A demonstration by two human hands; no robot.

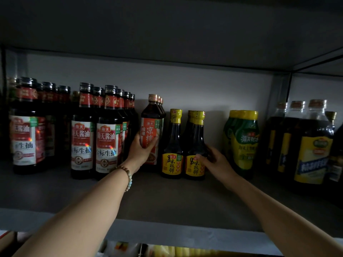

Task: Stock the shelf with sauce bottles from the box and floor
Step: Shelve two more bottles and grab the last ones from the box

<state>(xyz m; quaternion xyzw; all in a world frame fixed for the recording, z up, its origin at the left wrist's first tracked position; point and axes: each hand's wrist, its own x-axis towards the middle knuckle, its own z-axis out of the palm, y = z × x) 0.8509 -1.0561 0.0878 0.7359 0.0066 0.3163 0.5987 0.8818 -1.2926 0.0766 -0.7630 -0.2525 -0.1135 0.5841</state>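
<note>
The shelf (167, 197) is being occupied by rows of upright bottles. Mid-shelf, the red bottle (151, 115) is being gripped round its label by the left hand (143, 147). To its right, the yellow bottle (194, 134) is being clasped low down by the right hand (215, 160), thumb on the label.

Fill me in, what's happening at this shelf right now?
A person is stocking the shelf. The left hand grips the front orange-labelled bottle; the right hand holds the rightmost yellow-capped bottle. Both stand upright on the shelf, among rows of other bottles in place.
</note>
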